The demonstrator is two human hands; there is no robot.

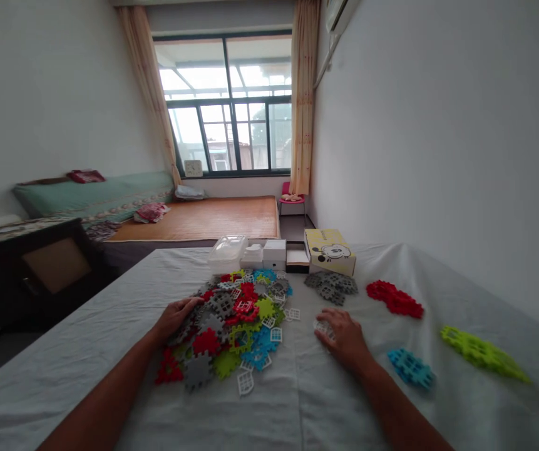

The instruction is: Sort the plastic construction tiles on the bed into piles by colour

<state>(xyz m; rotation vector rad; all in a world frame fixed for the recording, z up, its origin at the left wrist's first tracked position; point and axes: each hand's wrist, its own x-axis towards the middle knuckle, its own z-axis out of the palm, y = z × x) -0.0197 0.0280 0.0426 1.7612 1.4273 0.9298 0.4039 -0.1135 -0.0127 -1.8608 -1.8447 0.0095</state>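
My left hand (175,318) lies against the left edge of a heap of plastic building pieces, its fingers stretched over the grey toothed pieces (222,305); its thumb is hard to make out. The heap also holds red pieces (206,341), blue pieces (263,344), green pieces (226,363) and small white window pieces (245,382). Right of the heap, my right hand (344,338) is low over the cloth, thumb and fingers closed around a white lattice window piece (323,327). Its far side is partly covered by the fingers.
Sorted groups lie to the right: grey (331,287), red (395,299), blue (410,368) and yellow-green (482,354). Behind the heap stand a clear plastic box (228,252), a white box (275,255), a dark open tray (297,268) and a yellow cartoon box (330,250). A pale cloth (123,307) covers the table.
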